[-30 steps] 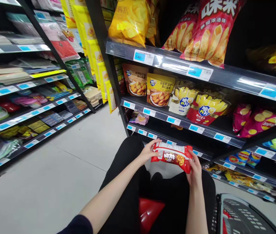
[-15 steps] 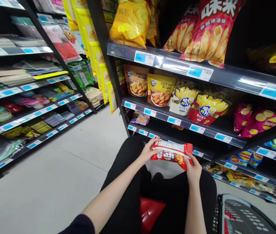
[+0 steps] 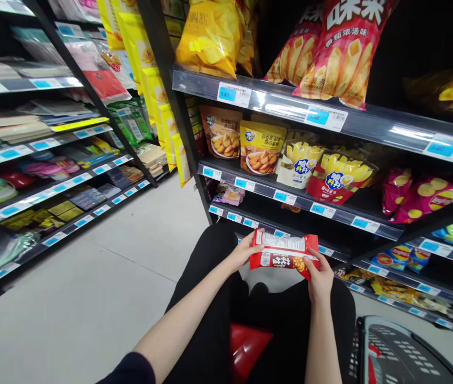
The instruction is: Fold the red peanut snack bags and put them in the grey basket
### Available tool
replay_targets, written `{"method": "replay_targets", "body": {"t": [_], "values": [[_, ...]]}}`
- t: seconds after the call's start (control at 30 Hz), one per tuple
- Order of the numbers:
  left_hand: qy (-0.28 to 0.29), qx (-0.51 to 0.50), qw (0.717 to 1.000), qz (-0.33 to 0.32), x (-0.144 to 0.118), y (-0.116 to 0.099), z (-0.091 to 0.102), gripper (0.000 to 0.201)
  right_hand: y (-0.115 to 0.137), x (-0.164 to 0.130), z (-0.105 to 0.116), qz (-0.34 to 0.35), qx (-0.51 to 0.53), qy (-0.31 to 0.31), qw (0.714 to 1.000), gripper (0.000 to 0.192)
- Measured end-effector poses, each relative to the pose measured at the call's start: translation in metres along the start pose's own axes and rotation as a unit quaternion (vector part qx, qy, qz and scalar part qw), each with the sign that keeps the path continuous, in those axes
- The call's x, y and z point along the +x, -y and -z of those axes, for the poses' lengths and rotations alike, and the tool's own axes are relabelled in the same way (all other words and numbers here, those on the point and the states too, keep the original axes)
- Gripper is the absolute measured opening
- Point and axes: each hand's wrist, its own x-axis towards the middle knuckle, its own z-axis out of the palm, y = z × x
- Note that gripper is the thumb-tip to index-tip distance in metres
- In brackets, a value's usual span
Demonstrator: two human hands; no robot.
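Two bare hands hold one red snack packet (image 3: 283, 254) crosswise above the person's knees, in front of the lower shelf (image 3: 290, 226) of a snack rack. The left hand (image 3: 246, 250) closes on the packet's left end, thumb on the upper edge, remaining fingers hidden behind the wrapper. The right hand (image 3: 320, 277) closes on the right end, thumb across the printed face, fingers curled beneath the lower right corner. The packet thus spans the gap between both grips, printed side toward the camera. A dark shopping basket (image 3: 394, 349) stands at lower right, apart from the hands.
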Motion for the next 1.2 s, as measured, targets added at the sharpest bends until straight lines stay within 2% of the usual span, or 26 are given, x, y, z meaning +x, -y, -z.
{"method": "replay_targets", "body": {"t": [0.17,0.37,0.47,0.57,0.7,0.83,0.93,1.1,1.2], "values": [[-0.025,0.002,1.0,-0.013,0.002,-0.001,-0.002,0.058,0.001,0.0,-0.002,0.001,0.008,-0.018,1.0,0.039],[-0.134,0.033,0.99,-0.034,0.006,0.0,-0.003,0.048,-0.01,0.003,-0.001,0.015,-0.024,-0.034,0.999,0.031],[-0.165,0.037,0.984,-0.059,0.007,0.0,0.0,0.046,-0.016,0.005,-0.002,0.019,-0.044,-0.039,0.998,0.032],[-0.197,0.103,0.97,-0.099,0.007,-0.002,0.004,0.042,-0.017,0.004,-0.006,0.023,-0.033,0.013,0.999,0.04],[-0.262,0.228,0.925,-0.153,0.006,-0.007,0.009,0.037,-0.015,-0.003,-0.012,0.013,-0.028,0.072,0.997,0.053],[-0.3,0.254,0.903,-0.172,0.004,-0.011,0.012,0.036,-0.014,-0.009,-0.016,0.004,-0.065,0.092,0.994,0.035],[-0.317,0.256,0.897,-0.171,0.003,-0.012,0.012,0.038,-0.015,-0.009,-0.018,0.005,-0.066,0.06,0.996,0.033],[-0.293,0.229,0.917,-0.145,0.007,-0.011,0.012,0.037,-0.019,-0.007,-0.021,-0.021,-0.028,0.0,0.999,0.035],[-0.293,0.287,0.897,-0.165,0.006,-0.012,0.012,0.036,-0.02,-0.007,-0.022,-0.025,0.0,-0.013,1.0,0.034]]}}
